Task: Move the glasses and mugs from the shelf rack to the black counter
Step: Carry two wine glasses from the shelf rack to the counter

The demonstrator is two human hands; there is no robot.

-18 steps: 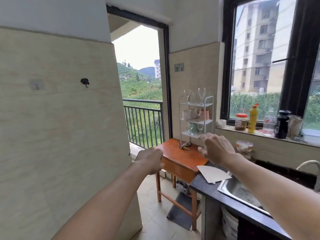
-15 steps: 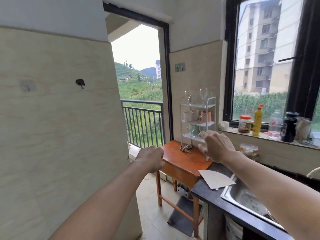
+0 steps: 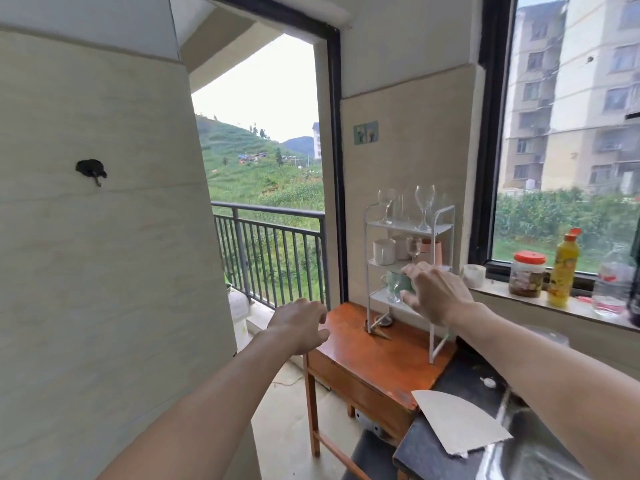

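Note:
A white three-tier shelf rack [image 3: 437,230] stands on a small wooden table [image 3: 360,358]. Two wine glasses [image 3: 424,206] stand on its top tier. A white mug [image 3: 383,251], a small glass and a pink mug fill the middle tier. A green mug [image 3: 394,281] and a glass sit on the bottom tier. My right hand [image 3: 437,295] is spread open just in front of the bottom tier, holding nothing. My left hand [image 3: 300,325] hovers left of the table, fingers loosely curled, empty. The black counter [image 3: 464,379] lies at the lower right.
A white paper sheet [image 3: 453,424] lies on the counter beside a steel sink [image 3: 519,455]. A jar [image 3: 527,273], a yellow bottle [image 3: 562,268] and a clear bottle line the window sill. An open doorway with a balcony railing [image 3: 270,251] is to the left.
I have come closer to the rack. My right hand has reached forward to the bottom tier; my left hand has kept its place beside the table.

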